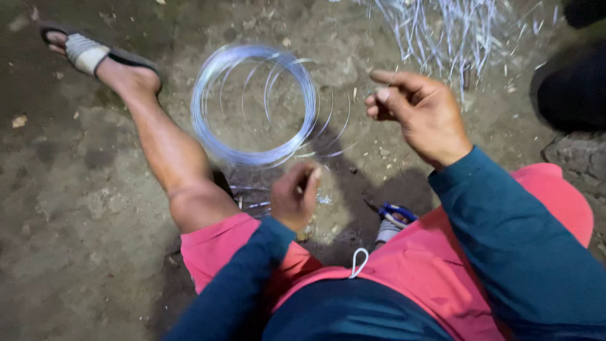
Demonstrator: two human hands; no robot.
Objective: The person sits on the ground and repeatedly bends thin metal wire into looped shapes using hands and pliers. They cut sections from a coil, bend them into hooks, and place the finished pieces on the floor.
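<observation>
Your left hand [295, 194] pinches thin wire just below a springy, light wire coil [252, 104]; your right hand [416, 113], beside it, pinches a strand. Grip the bundled rim; loops likely tangle.

Left hand [295, 192] curls in a closed grip low down; right hand [416, 113] is raised, fingers pinched.

Blue-handled cutters [394, 213], cut wire pile [454, 28]
</observation>
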